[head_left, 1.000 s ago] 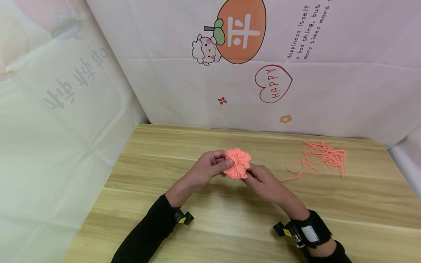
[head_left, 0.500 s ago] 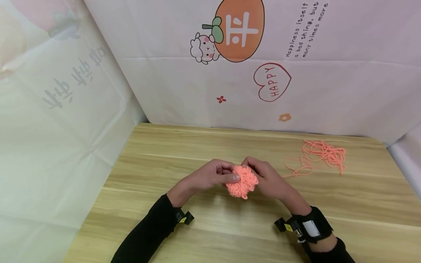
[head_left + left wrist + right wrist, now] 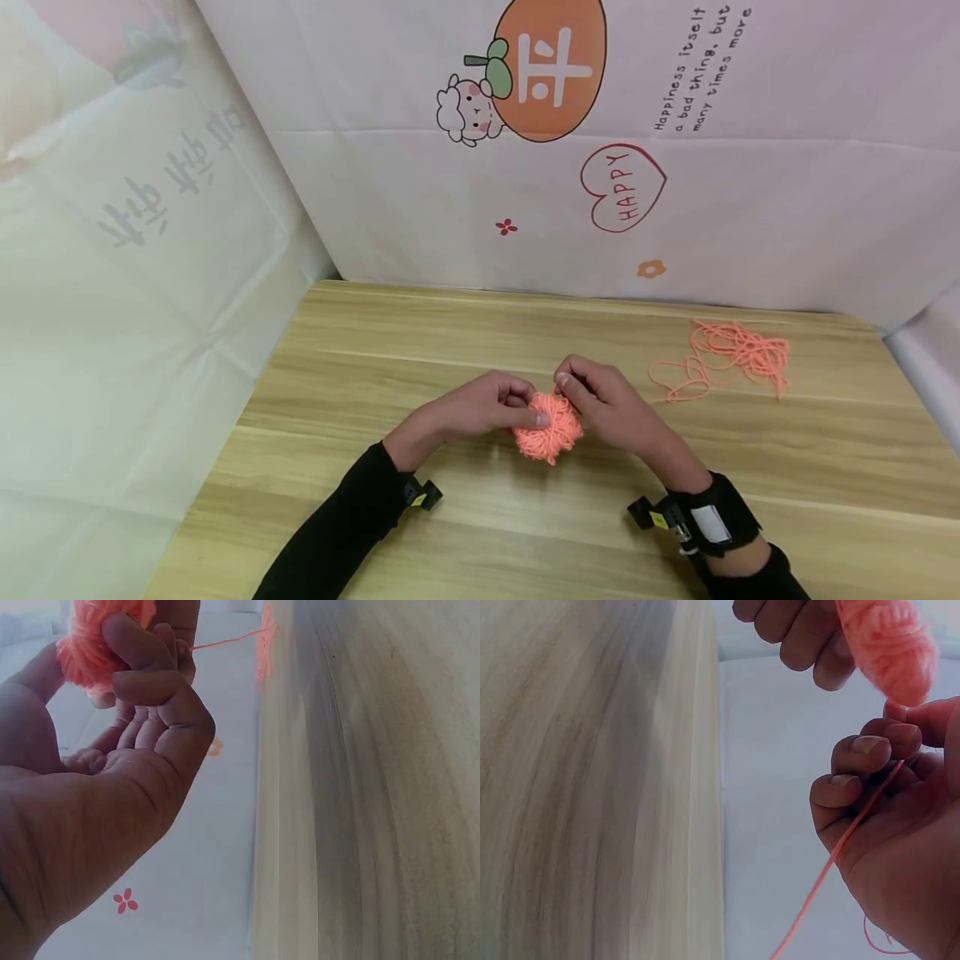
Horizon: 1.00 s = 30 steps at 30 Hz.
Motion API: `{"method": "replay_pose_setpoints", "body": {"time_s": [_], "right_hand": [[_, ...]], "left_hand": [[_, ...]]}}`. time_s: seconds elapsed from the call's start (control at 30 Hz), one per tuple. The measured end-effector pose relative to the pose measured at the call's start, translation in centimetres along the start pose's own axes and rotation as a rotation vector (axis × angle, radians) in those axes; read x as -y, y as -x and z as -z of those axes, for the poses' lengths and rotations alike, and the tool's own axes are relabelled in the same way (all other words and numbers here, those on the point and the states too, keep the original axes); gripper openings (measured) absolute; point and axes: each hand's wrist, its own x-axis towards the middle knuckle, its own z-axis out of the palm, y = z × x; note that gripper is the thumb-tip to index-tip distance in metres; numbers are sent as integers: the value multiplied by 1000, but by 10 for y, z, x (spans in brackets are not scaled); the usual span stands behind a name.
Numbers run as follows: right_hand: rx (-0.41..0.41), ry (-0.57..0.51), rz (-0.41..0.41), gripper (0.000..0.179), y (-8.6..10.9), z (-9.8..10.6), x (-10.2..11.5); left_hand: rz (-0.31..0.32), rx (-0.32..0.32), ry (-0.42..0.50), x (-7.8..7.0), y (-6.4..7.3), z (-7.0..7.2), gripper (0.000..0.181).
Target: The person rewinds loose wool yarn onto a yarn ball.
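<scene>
A flat, round bundle of coral yarn (image 3: pixel 553 437) with looped edges is held above the table by my left hand (image 3: pixel 483 408), thumb on its near face and fingers behind. My right hand (image 3: pixel 611 408) is at the bundle's upper right edge, thumb and index finger pinching the yarn there. In the right wrist view a single strand of yarn (image 3: pixel 814 889) runs down from the right hand's curled fingers. The left wrist view shows the left hand's fingers (image 3: pixel 146 682) curled against the bundle, and the strand stretching off toward the table.
A loose tangle of the same coral yarn (image 3: pixel 750 354) lies at the back right of the wooden table (image 3: pixel 360 333). A printed white cloth (image 3: pixel 420 217) hangs behind the table, and another pale sheet (image 3: pixel 150 333) hangs at its left.
The bundle and left hand have come down nearer the person, and the bundle has turned. My right hand has gone from the bundle's lower right edge to its upper right.
</scene>
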Motion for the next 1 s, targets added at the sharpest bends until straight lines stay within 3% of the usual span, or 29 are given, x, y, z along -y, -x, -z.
{"method": "replay_pose_setpoints", "body": {"time_s": [0.23,0.47,0.73,1.0], "right_hand": [[-37,51,43,21,0,-2,6],[-56,127,86,19,-1,-5,5],[-36,157,90,18,1,-12,-21],[-11,134,80,22,0,-16,-16]], "left_hand": [[84,-103,-55,2,-1,2,32],[138,-263,-20,3,-1,5,35],[121,-393,60,1,-1,9,38],[35,-474,130,-4,-1,12,38]]}}
